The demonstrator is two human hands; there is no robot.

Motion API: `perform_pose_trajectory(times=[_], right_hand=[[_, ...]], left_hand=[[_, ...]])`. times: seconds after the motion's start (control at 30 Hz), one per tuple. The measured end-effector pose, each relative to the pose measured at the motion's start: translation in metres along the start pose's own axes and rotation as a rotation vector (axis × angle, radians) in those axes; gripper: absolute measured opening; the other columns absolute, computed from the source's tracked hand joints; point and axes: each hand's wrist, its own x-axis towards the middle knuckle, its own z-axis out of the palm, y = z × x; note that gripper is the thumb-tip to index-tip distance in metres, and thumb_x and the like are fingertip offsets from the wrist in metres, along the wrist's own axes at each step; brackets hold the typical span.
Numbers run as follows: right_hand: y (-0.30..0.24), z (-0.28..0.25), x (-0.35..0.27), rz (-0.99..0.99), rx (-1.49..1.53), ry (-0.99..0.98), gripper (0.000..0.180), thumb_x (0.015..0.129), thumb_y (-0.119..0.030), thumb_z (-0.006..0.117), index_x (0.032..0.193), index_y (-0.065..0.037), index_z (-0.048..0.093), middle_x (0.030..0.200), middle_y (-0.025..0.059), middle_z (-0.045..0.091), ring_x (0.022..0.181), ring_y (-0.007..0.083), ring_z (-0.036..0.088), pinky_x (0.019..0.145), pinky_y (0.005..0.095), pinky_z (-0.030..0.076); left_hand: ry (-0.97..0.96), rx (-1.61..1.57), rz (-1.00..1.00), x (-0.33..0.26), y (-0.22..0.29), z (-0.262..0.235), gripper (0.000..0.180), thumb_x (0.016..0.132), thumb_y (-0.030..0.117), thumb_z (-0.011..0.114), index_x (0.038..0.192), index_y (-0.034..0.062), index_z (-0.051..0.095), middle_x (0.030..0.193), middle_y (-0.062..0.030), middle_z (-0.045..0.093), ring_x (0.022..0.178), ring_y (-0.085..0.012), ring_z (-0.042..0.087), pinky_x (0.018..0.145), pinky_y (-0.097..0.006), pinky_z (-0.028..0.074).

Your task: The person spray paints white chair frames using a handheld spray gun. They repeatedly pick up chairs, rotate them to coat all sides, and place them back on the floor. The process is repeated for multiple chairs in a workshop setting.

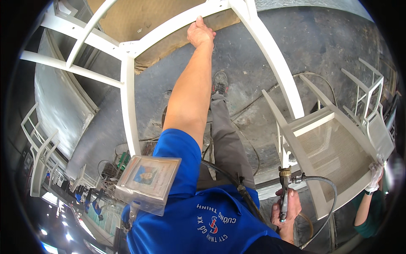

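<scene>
My left arm reaches forward, and my left hand [201, 33] is closed round the curved front rail of a white chair frame [179, 27]. The frame has no seat panel; its legs come back toward me on both sides of my arm. Low on the right, my right hand [289, 209] grips a metal spray gun [284, 194] with a brass-coloured collar. A grey hose [327, 182] runs from the gun's side fitting and loops down. The gun is close to a white chair with a woven mesh back [332, 148], without visibly touching it.
Another person's gloved hand [375, 175] holds the mesh chair's edge at the right. More white chairs [370, 91] [40, 148] stand at both sides. Brown cardboard [139, 21] lies ahead. Hoses [253, 101] cross the grey floor, and a curved metal panel [61, 97] is at the left.
</scene>
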Motion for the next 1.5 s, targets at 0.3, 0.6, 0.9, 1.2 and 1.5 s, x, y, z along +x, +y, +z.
perform_pose_trajectory(times=[0.3, 0.6, 0.9, 1.2, 1.5], right_hand=[[0.013, 0.001, -0.001, -0.066, -0.039, 0.057, 0.068, 0.095, -0.024, 0.063, 0.155, -0.002, 0.039, 0.092, 0.0197, 0.068, 0.059, 0.0205, 0.055, 0.056, 0.0351, 0.047], [0.015, 0.000, -0.009, -0.030, -0.023, -0.001, 0.071, 0.087, -0.014, 0.069, 0.151, -0.006, 0.041, 0.098, 0.0238, 0.065, 0.077, 0.0390, 0.065, 0.061, 0.0453, 0.053], [0.007, 0.007, -0.005, -0.107, 0.004, 0.030, 0.070, 0.084, -0.011, 0.070, 0.149, -0.003, 0.044, 0.098, 0.0219, 0.066, 0.075, 0.0375, 0.064, 0.063, 0.0460, 0.053], [-0.021, 0.017, 0.006, -0.097, 0.125, 0.104, 0.065, 0.082, -0.006, 0.069, 0.144, 0.004, 0.051, 0.089, 0.0197, 0.067, 0.074, 0.0344, 0.066, 0.068, 0.0421, 0.054], [-0.069, 0.010, 0.026, 0.012, 0.264, 0.177, 0.058, 0.091, -0.005, 0.063, 0.147, 0.004, 0.050, 0.089, 0.0153, 0.069, 0.075, 0.0235, 0.067, 0.074, 0.0348, 0.054]], left_hand=[[0.176, -0.225, -0.137, 0.021, -0.005, -0.037, 0.046, 0.107, 0.041, 0.055, 0.092, -0.0027, 0.061, 0.066, -0.0113, 0.060, 0.048, -0.0209, 0.059, 0.041, -0.034, 0.049], [0.247, -0.333, -0.098, 0.039, 0.008, -0.082, 0.049, 0.108, 0.045, 0.051, 0.093, -0.0010, 0.059, 0.068, -0.0104, 0.061, 0.049, -0.0200, 0.060, 0.044, -0.034, 0.053], [-0.138, 0.264, 0.166, 0.021, -0.030, -0.098, 0.042, 0.099, 0.038, 0.067, 0.074, 0.0040, 0.065, 0.059, -0.0075, 0.065, 0.052, -0.0188, 0.064, 0.056, -0.039, 0.052], [-0.707, 0.650, 0.282, -0.145, -0.181, -0.214, 0.024, 0.099, 0.028, 0.053, 0.103, 0.0073, 0.066, 0.105, -0.0213, 0.071, 0.101, -0.0442, 0.067, 0.084, -0.053, 0.053], [-1.454, 1.109, -0.113, -0.219, -0.144, -0.375, 0.043, 0.100, 0.050, 0.060, 0.116, 0.0127, 0.075, 0.113, -0.0128, 0.075, 0.108, -0.0314, 0.068, 0.094, -0.044, 0.052]])
